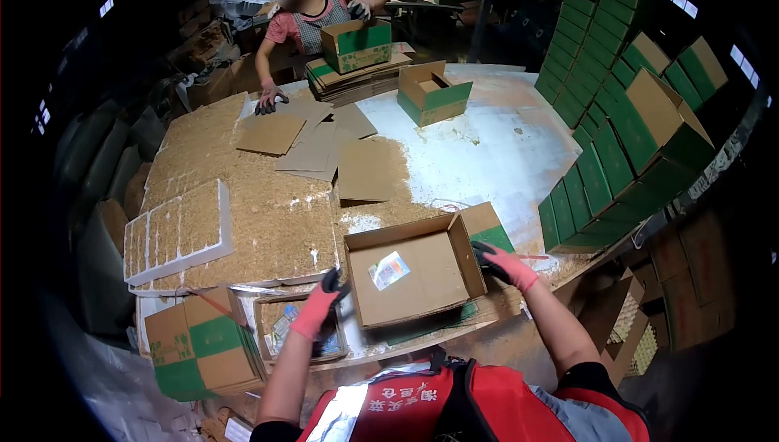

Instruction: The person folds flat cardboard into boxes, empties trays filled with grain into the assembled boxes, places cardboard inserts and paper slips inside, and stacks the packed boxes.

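An open cardboard box (414, 276) stands before me with its flaps up, and a small printed card (389, 270) lies on its bottom. At its left side, my left hand (322, 306), in a pink glove with black fingers, has its fingers apart and holds nothing. My right hand (505, 266), gloved the same way, has its fingers against the box's right wall; part of its grip is hidden. Below my left forearm sits a shallow cardboard tray (261, 320) holding several printed cards. Behind the box's right corner lies a green and brown cardboard flap (489, 227).
Flattened green-printed cartons (203, 341) are stacked at left. White foam trays (174, 235) filled with brown grains cover the table's left side, with loose cardboard sheets (312, 146) on them. Across the table, a co-worker (320, 20) handles a green box (357, 46). Tall green box stacks (600, 142) line the right.
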Available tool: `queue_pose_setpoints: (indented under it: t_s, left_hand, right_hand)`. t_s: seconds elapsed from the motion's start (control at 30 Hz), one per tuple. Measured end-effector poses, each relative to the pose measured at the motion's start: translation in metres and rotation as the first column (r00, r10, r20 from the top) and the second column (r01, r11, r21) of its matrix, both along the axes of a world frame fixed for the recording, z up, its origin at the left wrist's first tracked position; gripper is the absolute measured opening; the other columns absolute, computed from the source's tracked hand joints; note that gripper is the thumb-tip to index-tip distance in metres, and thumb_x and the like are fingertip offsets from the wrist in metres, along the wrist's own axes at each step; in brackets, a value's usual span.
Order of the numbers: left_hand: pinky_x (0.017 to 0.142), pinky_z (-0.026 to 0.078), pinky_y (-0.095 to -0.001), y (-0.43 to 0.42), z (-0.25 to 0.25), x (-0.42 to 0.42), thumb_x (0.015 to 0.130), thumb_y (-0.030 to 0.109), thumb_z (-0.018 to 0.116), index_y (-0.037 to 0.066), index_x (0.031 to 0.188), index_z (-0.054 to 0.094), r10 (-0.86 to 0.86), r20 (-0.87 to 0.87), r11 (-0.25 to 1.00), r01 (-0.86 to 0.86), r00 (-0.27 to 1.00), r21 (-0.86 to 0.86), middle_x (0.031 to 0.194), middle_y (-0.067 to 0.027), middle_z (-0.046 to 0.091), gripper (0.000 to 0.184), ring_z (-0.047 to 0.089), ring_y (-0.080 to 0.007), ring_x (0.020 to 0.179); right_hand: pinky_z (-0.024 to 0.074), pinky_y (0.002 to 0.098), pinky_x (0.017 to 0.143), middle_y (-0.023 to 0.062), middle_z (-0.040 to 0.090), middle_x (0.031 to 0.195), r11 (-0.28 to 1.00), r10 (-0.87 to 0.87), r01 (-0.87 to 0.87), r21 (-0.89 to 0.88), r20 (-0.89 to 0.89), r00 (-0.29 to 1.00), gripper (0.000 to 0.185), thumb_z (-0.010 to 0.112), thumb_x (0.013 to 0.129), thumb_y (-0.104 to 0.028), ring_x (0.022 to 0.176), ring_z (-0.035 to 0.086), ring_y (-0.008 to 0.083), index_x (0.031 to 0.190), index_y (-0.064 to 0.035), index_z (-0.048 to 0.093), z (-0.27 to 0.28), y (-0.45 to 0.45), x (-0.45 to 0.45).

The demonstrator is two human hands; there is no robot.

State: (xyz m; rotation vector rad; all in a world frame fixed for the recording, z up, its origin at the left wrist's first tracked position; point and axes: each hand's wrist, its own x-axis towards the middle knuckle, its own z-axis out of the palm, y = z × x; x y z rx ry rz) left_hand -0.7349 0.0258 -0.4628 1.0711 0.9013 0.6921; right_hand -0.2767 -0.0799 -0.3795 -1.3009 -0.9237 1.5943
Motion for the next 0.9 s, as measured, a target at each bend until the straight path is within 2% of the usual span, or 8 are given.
queue_pose_setpoints:
  t_s: [0.03,0.13,0.33,0.57,0.63,0.73,0.8,0.9]
  left_hand:
    - [0.101,0.042,-0.0326,-0.018,0.009,0.022,0.084,0.016,0.073,0.002,0.143,0.04,-0.029,0.182,0.994,0.048,0.983,-0.098,0.132,-0.0083,0.054,0.069,0.051,-0.018,0.12]
    - [0.096,0.046,-0.034,-0.034,0.008,0.076,0.085,0.02,0.074,0.003,0.135,0.048,0.312,-0.507,0.816,0.046,0.803,0.576,0.124,-0.0059,0.059,0.058,0.055,-0.0172,0.114]
    - [0.094,0.051,-0.0418,-0.045,0.029,0.069,0.094,0.041,0.057,0.007,0.134,0.049,0.239,0.491,0.841,0.074,0.838,-0.536,0.119,-0.0104,0.062,0.053,0.062,-0.0262,0.107]
    - [0.11,0.037,-0.0463,-0.038,0.172,0.184,0.102,0.041,0.034,0.007,0.143,0.038,-0.118,0.625,0.928,0.309,0.772,-0.206,0.144,-0.0152,0.043,0.054,0.044,-0.0307,0.132]
    - [0.109,0.037,-0.047,-0.025,0.215,0.232,0.101,0.042,0.034,0.006,0.143,0.038,-0.164,0.642,0.924,0.345,0.749,-0.166,0.144,-0.0149,0.044,0.055,0.044,-0.0311,0.131]
    - [0.109,0.037,-0.048,-0.008,0.287,0.318,0.101,0.043,0.033,0.006,0.142,0.04,-0.269,0.657,0.904,0.42,0.704,-0.079,0.145,-0.0144,0.044,0.056,0.044,-0.0318,0.131]
    - [0.109,0.037,-0.0487,-0.002,0.343,0.388,0.101,0.044,0.032,0.005,0.142,0.04,-0.344,0.663,0.881,0.473,0.665,-0.018,0.145,-0.0141,0.044,0.057,0.044,-0.0322,0.131]
    - [0.109,0.037,-0.0498,0.001,0.419,0.506,0.1,0.046,0.032,0.005,0.141,0.041,-0.44,0.657,0.824,0.566,0.612,0.025,0.145,-0.0137,0.044,0.059,0.044,-0.0329,0.13]
  right_hand:
    - [0.0374,0.0358,0.108,0.0157,0.051,0.139,0.969,0.135,-0.237,0.068,0.659,0.74,0.052,0.047,0.1,-0.026,0.128,0.047,0.0221,0.145,-0.0011,0.037,-0.063,0.01,0.005]
    - [0.0348,0.0395,0.11,0.0294,0.024,0.152,0.967,0.147,0.035,-0.252,0.663,0.734,0.105,0.069,0.08,-0.056,0.137,0.034,0.0353,0.151,0.0022,0.017,-0.064,0.026,-0.064]
    - [0.0325,0.0331,0.108,0.0206,0.043,0.142,0.999,-0.046,0.045,0.007,0.231,0.972,0.1,0.073,0.082,-0.044,0.131,0.041,0.0243,0.151,0.0037,0.018,0.04,0.013,-0.086]
    - [0.0387,0.0333,0.105,0.0088,0.056,0.133,0.899,-0.163,0.09,0.428,0.136,0.977,0.051,0.044,0.102,-0.035,0.12,0.05,0.0178,0.141,-0.0021,0.044,0.217,-0.033,0.069]
    - [0.0326,0.0408,0.111,0.0129,0.052,0.135,0.383,-0.918,0.038,0.923,0.375,0.128,0.047,0.06,0.088,-0.015,0.125,0.046,0.0279,0.132,-0.0039,0.052,0.275,-0.082,0.125]
    - [0.0365,0.0465,0.103,0.0206,0.057,0.117,-0.206,-0.73,-0.183,0.961,-0.275,-0.626,0.043,0.063,0.087,-0.019,0.119,0.047,0.0384,0.124,-0.0001,0.052,0.342,-0.154,0.26]
    - [0.0397,0.039,0.099,0.0155,0.059,0.113,-0.327,-0.842,0.114,0.938,-0.234,-0.486,0.043,0.055,0.096,-0.033,0.113,0.052,0.0298,0.124,0.0004,0.052,0.322,-0.171,0.394]
    - [0.0349,0.0319,0.107,0.005,0.052,0.136,0.042,-0.922,0.59,0.806,-0.196,0.333,0.056,0.035,0.104,-0.041,0.125,0.046,0.0164,0.146,-0.0045,0.037,0.265,-0.169,0.477]
